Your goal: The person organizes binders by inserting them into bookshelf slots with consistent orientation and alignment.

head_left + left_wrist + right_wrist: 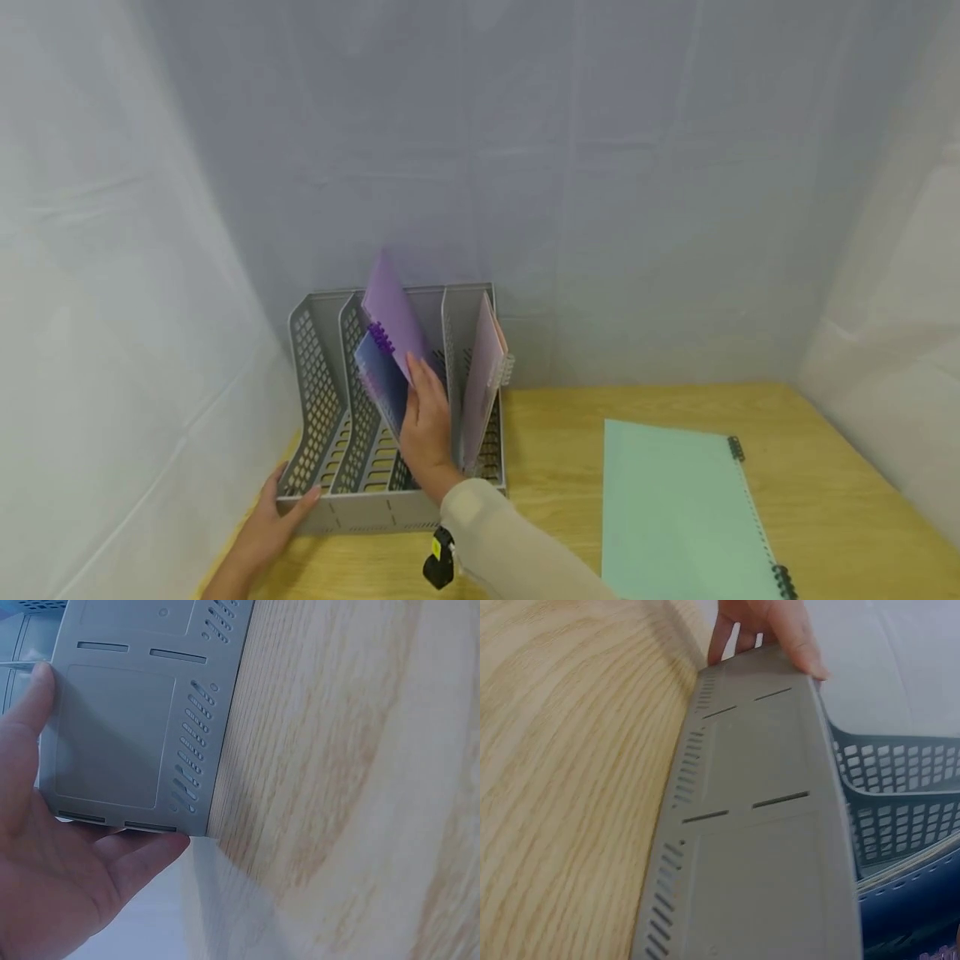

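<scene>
Our left hand (272, 521) grips the grey rack (362, 512) by its corner; our right hand (427, 427) apparently pinches the purple notebook (393, 312), tilted in the rack beside the blue notebook (384, 377) — best we brace firmly, keeping rings (381, 337) unsnagged.

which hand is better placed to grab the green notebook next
Right, probably: the right hand is nearer the green notebook, which lies right of the gray rack. It touches the purple notebook, so it would need to leave that first. The left hand grips the rack's front left corner.
</scene>
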Tool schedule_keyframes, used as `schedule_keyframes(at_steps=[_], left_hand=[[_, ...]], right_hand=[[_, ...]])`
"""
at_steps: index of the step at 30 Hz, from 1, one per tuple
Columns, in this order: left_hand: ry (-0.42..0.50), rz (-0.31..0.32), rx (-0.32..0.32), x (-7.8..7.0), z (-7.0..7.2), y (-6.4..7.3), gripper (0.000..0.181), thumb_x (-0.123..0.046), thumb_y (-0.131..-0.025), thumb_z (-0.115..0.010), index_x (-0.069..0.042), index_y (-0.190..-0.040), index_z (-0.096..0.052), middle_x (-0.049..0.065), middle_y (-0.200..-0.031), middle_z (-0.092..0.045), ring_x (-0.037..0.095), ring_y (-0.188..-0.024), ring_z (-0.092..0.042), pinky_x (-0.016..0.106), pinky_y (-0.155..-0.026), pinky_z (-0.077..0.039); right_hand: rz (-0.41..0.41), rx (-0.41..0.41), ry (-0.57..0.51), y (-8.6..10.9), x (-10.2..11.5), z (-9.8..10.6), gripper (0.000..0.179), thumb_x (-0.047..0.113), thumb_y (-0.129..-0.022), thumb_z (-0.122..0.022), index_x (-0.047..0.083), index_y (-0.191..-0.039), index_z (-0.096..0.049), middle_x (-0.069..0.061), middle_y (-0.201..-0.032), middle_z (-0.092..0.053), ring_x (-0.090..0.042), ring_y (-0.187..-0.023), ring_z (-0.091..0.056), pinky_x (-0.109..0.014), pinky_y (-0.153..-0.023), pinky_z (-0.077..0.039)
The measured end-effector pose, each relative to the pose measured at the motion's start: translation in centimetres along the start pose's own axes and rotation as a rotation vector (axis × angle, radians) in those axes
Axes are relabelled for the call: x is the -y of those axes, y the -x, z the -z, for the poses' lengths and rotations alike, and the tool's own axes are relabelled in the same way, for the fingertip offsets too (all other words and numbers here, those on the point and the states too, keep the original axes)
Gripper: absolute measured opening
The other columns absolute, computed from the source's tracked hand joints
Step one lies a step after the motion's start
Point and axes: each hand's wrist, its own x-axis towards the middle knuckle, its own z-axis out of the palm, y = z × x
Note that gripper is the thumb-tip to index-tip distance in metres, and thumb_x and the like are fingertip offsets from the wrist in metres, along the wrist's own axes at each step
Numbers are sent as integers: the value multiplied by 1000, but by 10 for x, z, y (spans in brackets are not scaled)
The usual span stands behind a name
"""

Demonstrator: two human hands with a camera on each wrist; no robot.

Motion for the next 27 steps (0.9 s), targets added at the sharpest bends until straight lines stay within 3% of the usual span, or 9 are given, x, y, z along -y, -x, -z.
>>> schedule_keyframes(at_steps=[5, 12, 27], left_hand=[[0, -7, -3, 1, -2, 0, 94, -54, -99, -46, 3, -152, 7, 43, -148, -13, 61, -134, -18, 71, -106, -18], [-6, -20, -24, 1, -2, 3, 92, -50, -99, -48, 5, -151, 3, 44, -147, -16, 61, -133, -21, 70, -106, -20], [6, -7, -21, -5, -1, 3, 93, -51, -99, -47, 5, -152, 4, 43, -148, -15, 59, -135, -17, 69, -108, -16]], right_hand=[[3, 19, 27, 7, -4, 0, 43, 8, -104, -42, 13, -146, -44, -13, -138, -52, -30, -125, -53, -46, -98, -49], [-34, 130, 52, 9, 0, 0, 45, 13, -107, -35, 18, -152, -34, -10, -143, -46, -28, -125, -52, -44, -97, -50], [-38, 130, 9, 12, -4, -2, 45, 13, -107, -33, 20, -152, -35, -8, -141, -46, -25, -124, -53, -42, -98, -49]])
